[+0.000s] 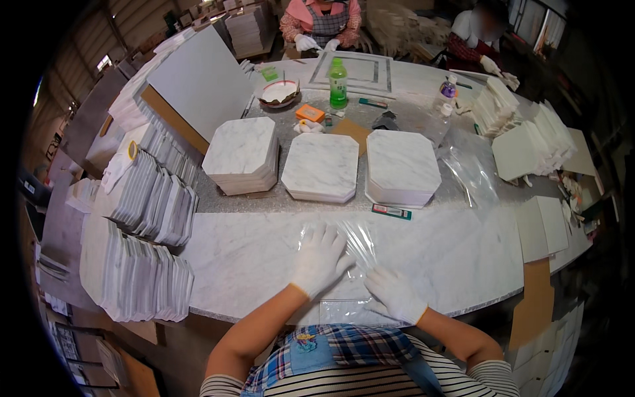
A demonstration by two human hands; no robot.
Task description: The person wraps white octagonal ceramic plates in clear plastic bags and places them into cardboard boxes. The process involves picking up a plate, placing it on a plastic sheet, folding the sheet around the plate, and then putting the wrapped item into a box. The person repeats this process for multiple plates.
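Observation:
A sheet of clear plastic film (358,243) lies creased on the white marble slab in front of me. My left hand (321,260), in a white glove, rests flat on the film with its fingers stretched out and slightly apart. To its right, my right hand (397,295), gloved too, lies palm down at the film's edge. Its fingers point up and left, with the thumb apart; film creases run toward its fingertips. Three stacks of white marble tiles with cut corners stand beyond: a left stack (241,147), a middle stack (320,164) and a right stack (403,159).
Tiles on edge (142,278) line the left side; more tiles (536,149) lean at the right. A utility knife blade case (391,212) lies before the stacks. Behind stand a green bottle (338,85), an orange box (309,114) and a bowl (279,91). Two co-workers work across the table.

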